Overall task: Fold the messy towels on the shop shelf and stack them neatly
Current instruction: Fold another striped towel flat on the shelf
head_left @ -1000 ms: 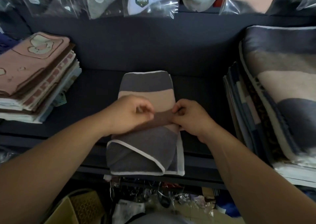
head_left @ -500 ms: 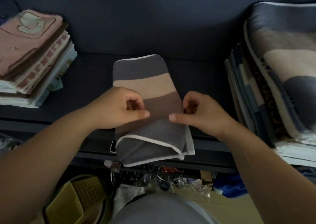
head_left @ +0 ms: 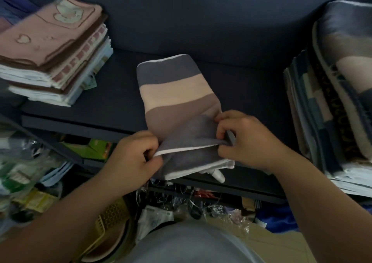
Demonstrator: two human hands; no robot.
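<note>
A striped towel (head_left: 177,93) in grey, beige and brown bands with white trim lies lengthwise on the dark shelf (head_left: 112,106), its near end hanging over the front edge. My left hand (head_left: 134,160) pinches the white-trimmed left corner of the near grey flap. My right hand (head_left: 247,140) grips the flap's right side, fingers curled into the fold. The flap is lifted off the layer beneath it.
A pile of pink and brown folded towels (head_left: 52,49) sits at the shelf's left. A tall stack of folded towels (head_left: 332,106) stands at the right. Below the shelf lie plastic-wrapped goods (head_left: 24,162) and a yellow basket (head_left: 112,224).
Both hands slid from the towel's middle down to its near end, took hold of the grey flap and lifted it. The view tilted downward and to the left.
</note>
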